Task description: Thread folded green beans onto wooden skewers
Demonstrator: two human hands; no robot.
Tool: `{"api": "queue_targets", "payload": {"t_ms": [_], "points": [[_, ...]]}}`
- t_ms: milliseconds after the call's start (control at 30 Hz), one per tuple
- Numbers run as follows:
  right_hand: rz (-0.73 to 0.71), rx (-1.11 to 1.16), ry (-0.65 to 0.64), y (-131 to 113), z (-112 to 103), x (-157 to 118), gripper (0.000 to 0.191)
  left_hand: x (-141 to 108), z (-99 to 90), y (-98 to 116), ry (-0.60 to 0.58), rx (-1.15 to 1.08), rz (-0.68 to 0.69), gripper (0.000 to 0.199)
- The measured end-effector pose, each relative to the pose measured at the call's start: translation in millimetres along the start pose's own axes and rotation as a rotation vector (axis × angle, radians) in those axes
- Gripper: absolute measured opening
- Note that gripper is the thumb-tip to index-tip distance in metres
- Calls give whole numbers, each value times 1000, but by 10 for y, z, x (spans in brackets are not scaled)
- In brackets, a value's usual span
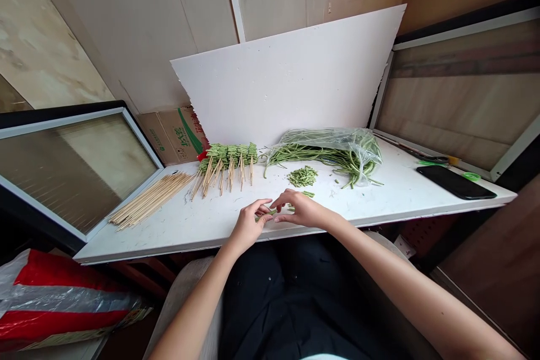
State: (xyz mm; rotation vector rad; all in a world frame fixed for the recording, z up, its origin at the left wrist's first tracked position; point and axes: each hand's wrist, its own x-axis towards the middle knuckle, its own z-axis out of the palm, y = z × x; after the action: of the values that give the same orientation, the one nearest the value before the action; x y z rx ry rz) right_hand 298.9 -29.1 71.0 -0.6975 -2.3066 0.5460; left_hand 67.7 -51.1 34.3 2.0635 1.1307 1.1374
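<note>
Near the front edge of the white table, my left hand (252,221) is closed on a piece of green bean (258,218). Beside it, my right hand (298,208) has its thumb and fingers apart, with fingertips close to the left fingers; a bean piece shows between the hands. A few cut pieces (307,194) lie just past the right hand. Farther back is a small pile of cut beans (302,176). Long green beans (312,153) lie in a clear plastic bag (333,136). Skewered beans (230,153) are stacked at the back left, sticks pointing toward me.
Bare wooden skewers (152,197) lie on the table's left. A black phone (455,181) and a green ring (471,176) are at the right. Behind stand a cardboard box (171,134) and a white board (282,84). Framed panels flank the table (202,230).
</note>
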Motion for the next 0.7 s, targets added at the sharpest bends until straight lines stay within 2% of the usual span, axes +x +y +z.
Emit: {"api": "queue_targets", "payload": {"t_ms": [67,167,300,567,700], "points": [[-47,-21,14,-28,72,14,21,4,-4,30,-8,-8,1,43],[-83,-66,83,3,83,30,19,14,-26,29,11,21,4,42],[-75,-109,148,23,20,34,20,27,-66,-10,53,101,32,16],[-94,-109,115,29,106,22,11,7,-80,164,32,158,75,7],[-97,-102,116,69,174,28,13,2,-53,173,30,191,111,10]]}}
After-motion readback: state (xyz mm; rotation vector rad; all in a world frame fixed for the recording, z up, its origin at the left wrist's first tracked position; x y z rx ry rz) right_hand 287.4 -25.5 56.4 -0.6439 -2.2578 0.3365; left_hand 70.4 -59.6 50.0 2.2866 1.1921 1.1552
